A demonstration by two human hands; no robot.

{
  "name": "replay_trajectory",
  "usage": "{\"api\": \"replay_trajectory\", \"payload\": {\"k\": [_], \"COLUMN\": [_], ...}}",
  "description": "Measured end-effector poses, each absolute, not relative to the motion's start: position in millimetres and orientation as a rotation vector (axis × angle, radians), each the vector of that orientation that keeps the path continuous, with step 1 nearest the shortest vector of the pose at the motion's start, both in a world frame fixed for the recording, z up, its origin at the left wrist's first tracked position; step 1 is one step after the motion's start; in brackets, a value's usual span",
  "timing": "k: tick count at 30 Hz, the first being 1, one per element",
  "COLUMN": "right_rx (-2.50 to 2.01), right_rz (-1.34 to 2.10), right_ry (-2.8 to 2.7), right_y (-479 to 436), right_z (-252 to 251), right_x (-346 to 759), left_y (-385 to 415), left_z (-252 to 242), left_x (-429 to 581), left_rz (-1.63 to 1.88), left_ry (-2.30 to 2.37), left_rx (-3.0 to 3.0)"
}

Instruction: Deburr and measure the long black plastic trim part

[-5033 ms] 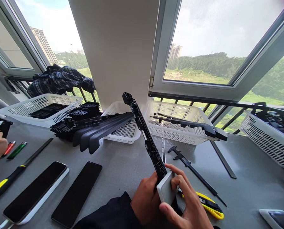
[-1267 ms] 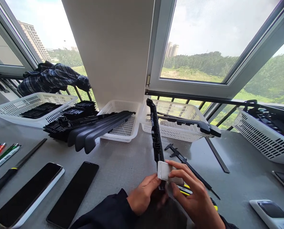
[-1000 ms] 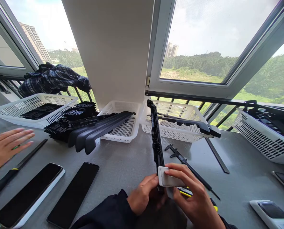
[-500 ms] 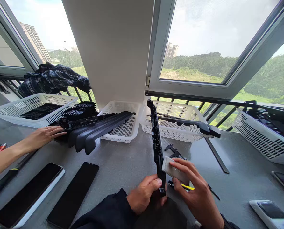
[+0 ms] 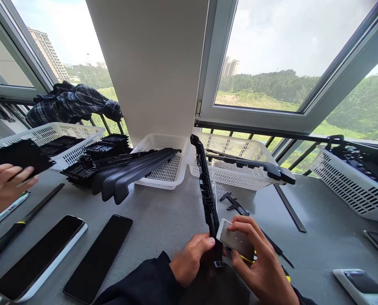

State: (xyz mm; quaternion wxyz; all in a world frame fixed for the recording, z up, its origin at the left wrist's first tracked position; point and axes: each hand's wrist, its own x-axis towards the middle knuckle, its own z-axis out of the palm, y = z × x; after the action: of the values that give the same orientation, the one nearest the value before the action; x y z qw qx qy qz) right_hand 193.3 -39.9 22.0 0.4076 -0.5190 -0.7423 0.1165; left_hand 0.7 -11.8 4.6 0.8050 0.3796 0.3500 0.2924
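Note:
My left hand is closed around the lower end of a long black plastic strip, its ribbed, clipped side showing. The strip stands tilted, its far end pointing toward the window. Between the thumb and fingers of my right hand is a small light-grey block with rounded corners. One end of that block lies against the strip's right edge, just above my left thumb. Under my right hand, a black and yellow tool is partly hidden. Black calipers rest beyond it.
At the left, a co-worker's hand holds a flat black plastic piece. White baskets with black parts line the window side. Grey-black strips, two phones, a file and a metal ruler lie on the table.
The co-worker's hand has moved left from the stack, raising a flat black piece. The strip's far end has shifted slightly left, and the grey block has turned and dropped a little along its edge.

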Motion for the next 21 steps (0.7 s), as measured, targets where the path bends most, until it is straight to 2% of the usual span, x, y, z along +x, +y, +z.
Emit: {"api": "replay_trajectory", "payload": {"k": [13, 21], "right_rx": [-1.302, -1.277], "right_rz": [0.304, 0.341], "right_ry": [-1.884, -1.916], "right_y": [-44.1, -43.7], "right_z": [29.9, 22.0], "right_x": [188.6, 185.2], "left_y": [-10.0, -7.6], "left_z": [0.6, 0.5], "left_x": [2.1, -0.6], "left_rz": [0.65, 0.758], "left_ry": [0.748, 0.648], "left_rx": [0.803, 1.003]}}
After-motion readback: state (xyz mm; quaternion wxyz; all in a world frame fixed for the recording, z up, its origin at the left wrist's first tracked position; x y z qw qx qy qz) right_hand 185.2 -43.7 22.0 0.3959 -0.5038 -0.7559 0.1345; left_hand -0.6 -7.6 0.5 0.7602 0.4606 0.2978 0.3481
